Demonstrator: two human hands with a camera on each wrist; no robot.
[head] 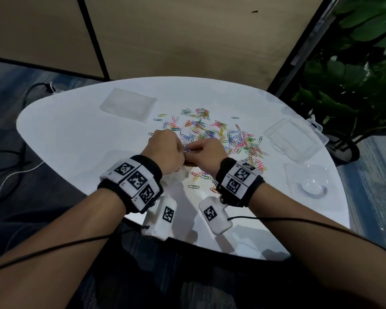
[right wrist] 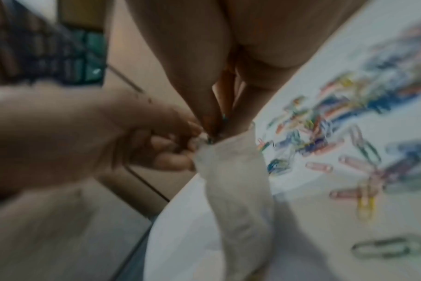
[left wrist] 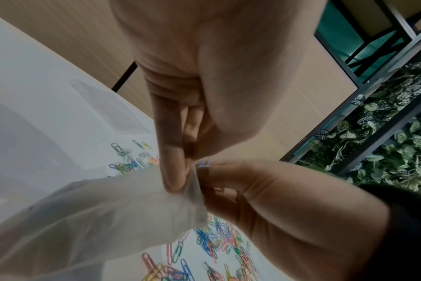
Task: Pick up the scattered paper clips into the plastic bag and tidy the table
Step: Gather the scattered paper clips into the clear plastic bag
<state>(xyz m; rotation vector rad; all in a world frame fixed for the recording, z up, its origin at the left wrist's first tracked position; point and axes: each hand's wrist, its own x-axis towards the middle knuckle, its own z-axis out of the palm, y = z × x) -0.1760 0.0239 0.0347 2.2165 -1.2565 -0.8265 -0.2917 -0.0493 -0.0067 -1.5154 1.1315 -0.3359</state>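
Note:
Many coloured paper clips (head: pixel 221 134) lie scattered over the middle of the white table (head: pixel 76 134). My two hands meet just in front of the pile. My left hand (head: pixel 167 150) pinches the rim of a thin clear plastic bag (head: pixel 178 175), which hangs crumpled below the hands. In the left wrist view its fingers (left wrist: pixel 173 171) hold the bag (left wrist: pixel 96 218) at its mouth. My right hand (head: pixel 207 150) pinches a paper clip (left wrist: pixel 203 163) at that mouth. The right wrist view shows the right hand (right wrist: pixel 219 125) at the top of the bag (right wrist: pixel 233 180), blurred.
A stack of flat clear bags (head: pixel 127 105) lies at the table's far left. Two clear plastic boxes (head: pixel 292 139) (head: pixel 305 179) sit on the right. Loose clips (head: pixel 194 186) lie close to my right wrist. Potted plants (head: pixel 354 85) stand beyond the right edge, cables on the floor at left.

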